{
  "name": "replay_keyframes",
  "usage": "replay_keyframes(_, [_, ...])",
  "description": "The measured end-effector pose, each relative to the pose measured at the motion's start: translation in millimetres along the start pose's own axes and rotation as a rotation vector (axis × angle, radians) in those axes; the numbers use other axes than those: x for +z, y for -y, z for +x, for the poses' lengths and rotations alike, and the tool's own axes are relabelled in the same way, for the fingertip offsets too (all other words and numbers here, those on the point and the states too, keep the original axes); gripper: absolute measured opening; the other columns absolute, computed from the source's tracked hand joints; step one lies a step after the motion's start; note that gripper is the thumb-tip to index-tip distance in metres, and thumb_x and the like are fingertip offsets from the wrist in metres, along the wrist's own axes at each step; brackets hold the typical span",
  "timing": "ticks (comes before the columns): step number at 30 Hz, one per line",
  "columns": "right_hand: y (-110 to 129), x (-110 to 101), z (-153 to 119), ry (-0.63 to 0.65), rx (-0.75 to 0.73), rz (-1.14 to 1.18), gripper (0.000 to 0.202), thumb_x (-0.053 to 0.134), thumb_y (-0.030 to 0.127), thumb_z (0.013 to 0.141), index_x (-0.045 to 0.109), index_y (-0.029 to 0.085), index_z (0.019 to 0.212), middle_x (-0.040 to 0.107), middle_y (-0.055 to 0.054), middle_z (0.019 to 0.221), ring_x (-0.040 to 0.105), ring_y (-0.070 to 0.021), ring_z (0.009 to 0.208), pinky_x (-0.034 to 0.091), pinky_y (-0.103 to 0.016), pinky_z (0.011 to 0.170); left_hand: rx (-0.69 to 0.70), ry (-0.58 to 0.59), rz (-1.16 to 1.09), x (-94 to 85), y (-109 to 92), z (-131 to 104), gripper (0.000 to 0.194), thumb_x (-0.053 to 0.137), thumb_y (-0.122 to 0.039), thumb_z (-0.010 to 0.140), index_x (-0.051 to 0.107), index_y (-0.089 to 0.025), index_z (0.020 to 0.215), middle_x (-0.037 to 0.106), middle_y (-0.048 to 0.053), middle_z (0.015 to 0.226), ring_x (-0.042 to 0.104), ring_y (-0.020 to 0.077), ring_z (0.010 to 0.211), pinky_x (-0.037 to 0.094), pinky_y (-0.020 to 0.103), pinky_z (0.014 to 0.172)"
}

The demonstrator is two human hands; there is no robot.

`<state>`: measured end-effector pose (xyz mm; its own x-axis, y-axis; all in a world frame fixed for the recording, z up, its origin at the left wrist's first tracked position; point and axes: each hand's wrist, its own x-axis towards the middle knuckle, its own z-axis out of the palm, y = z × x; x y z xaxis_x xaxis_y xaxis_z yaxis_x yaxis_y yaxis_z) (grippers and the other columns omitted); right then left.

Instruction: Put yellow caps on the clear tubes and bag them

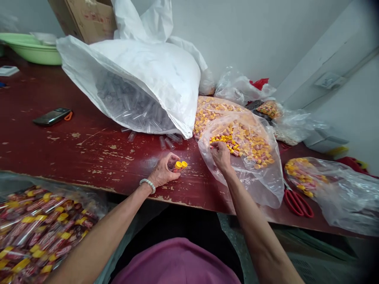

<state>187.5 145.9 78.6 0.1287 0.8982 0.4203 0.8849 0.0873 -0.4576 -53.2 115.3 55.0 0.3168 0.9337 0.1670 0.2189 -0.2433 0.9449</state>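
Observation:
My left hand [164,170], with a bead bracelet at the wrist, curls around small yellow-capped pieces [181,165] just above the red tabletop; two round yellow tops show between thumb and fingers. My right hand [221,157] reaches into the mouth of a clear plastic bag [266,189], its fingers closed at the near edge of a heap of yellow caps [226,139] with red-and-white parts. What those fingertips pinch is hidden. Behind my left hand, a white sack [166,75] lies open, full of clear plastic tubes [139,114]. A few loose tubes [169,143] lie before it.
Red-handled scissors [298,203] and another bag of yellow caps [306,175] lie at the right. A black phone-like device [52,116] and a green basin [35,49] are at the left. Below the table edge, a large bag holds filled yellow-capped tubes [44,232].

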Motion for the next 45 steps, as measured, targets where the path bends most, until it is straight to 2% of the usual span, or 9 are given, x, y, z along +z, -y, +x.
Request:
replay_keyframes(6, [-20,28,31,0.122,0.028,-0.046,0.013,0.05,0.014,0.076,0.061,0.018,0.08,0.061,-0.013,0.09,0.051,-0.0259,0.092,0.038,-0.038,0.084,0.026,0.013,0.006,-0.8,9,0,0.04,0.067,-0.015,0.057,0.05,-0.017,0.093,0.063,0.002,0.086,0.062,0.0134,0.072,0.049,0.024,0.062])
replay_keyframes(12, [-15,6,21,0.024,0.149,0.015,0.016,0.046,0.018,0.083,0.057,0.013,0.093,0.058,-0.015,0.091,0.055,-0.0256,0.088,0.041,-0.04,0.078,0.001,0.014,-0.016,-1.0,12,1,0.041,0.068,-0.014,0.056,0.05,-0.017,0.094,0.063,0.001,0.085,0.062,0.0132,0.073,0.05,0.024,0.065])
replay_keyframes(17, [44,-7,-25,-0.027,0.007,0.375,0.025,0.035,0.034,0.093,0.049,0.018,0.107,0.06,-0.004,0.085,0.056,-0.0142,0.075,0.047,-0.029,0.068,0.009,0.019,-0.002,-0.9,8,1,0.04,0.069,-0.016,0.058,0.052,-0.016,0.094,0.064,0.003,0.089,0.063,0.0149,0.076,0.051,0.025,0.066])
replay_keyframes(20, [86,6,-48,0.02,-0.13,0.6,0.017,0.046,0.033,0.089,0.055,0.02,0.097,0.06,-0.002,0.085,0.056,-0.0129,0.075,0.047,-0.027,0.069,0.035,0.026,-0.003,-1.1,8,1,0.04,0.071,-0.02,0.059,0.052,-0.016,0.094,0.064,0.004,0.09,0.063,0.0162,0.078,0.051,0.027,0.069])
replay_keyframes(23, [101,21,-55,0.046,-0.156,0.555,0.012,0.049,0.029,0.087,0.058,0.021,0.09,0.06,-0.003,0.086,0.057,-0.0143,0.079,0.047,-0.029,0.072,0.082,0.019,0.034,-1.2,10,2,0.039,0.07,-0.021,0.061,0.052,-0.016,0.095,0.064,0.003,0.089,0.062,0.0163,0.08,0.051,0.028,0.072])
replay_keyframes(31, [85,17,-66,0.09,-0.32,0.194,0.024,0.045,0.032,0.091,0.066,0.023,0.093,0.052,-0.008,0.122,0.047,-0.0231,0.108,0.038,-0.044,0.094,0.077,0.023,0.101,-2.7,6,-1,0.037,0.069,-0.021,0.062,0.052,-0.017,0.094,0.065,0.003,0.087,0.061,0.0147,0.077,0.049,0.024,0.068])
replay_keyframes(36, [80,7,-65,0.145,-0.321,0.242,0.023,0.046,0.037,0.09,0.067,0.027,0.092,0.054,-0.003,0.12,0.049,-0.0202,0.108,0.042,-0.037,0.091,0.08,0.019,0.092,-2.9,2,0,0.036,0.068,-0.02,0.06,0.052,-0.017,0.093,0.064,0.002,0.086,0.061,0.0138,0.074,0.049,0.024,0.066])
replay_keyframes(41, [18,1,-23,-0.1,-0.022,0.211,0.041,0.023,0.029,0.095,0.061,0.018,0.104,0.057,-0.009,0.108,0.054,-0.0197,0.096,0.044,-0.038,0.084,0.061,-0.022,0.105,0.2,0,-1,0.035,0.067,-0.016,0.058,0.052,-0.016,0.089,0.064,0.002,0.081,0.061,0.0145,0.072,0.049,0.024,0.063])
replay_keyframes(45, [-28,16,20,-0.021,0.034,0.076,0.027,0.042,0.02,0.083,0.065,0.016,0.097,0.063,-0.012,0.101,0.053,-0.023,0.097,0.04,-0.04,0.089,0.059,-0.001,0.049,0.8,4,0,0.038,0.066,-0.014,0.056,0.052,-0.016,0.091,0.063,0.002,0.082,0.061,0.0133,0.07,0.049,0.023,0.062])
